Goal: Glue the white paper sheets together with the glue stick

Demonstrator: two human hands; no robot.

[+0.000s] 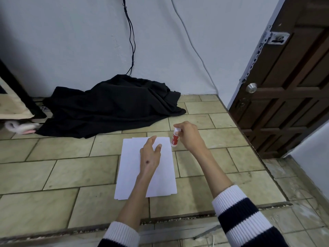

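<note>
Indoors, white paper sheets (130, 168) lie stacked on a tiled floor (62, 173) near a dark wooden door (284, 86) and black cloth (110, 106). A left hand (149, 155) rests on them, fingers relaxed; the right hand (188, 136) grips a glue stick (174, 138) just beside their far corner.

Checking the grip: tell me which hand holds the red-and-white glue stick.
The right hand grips the red-and-white glue stick; the left hand is open over the white paper sheets.
</note>
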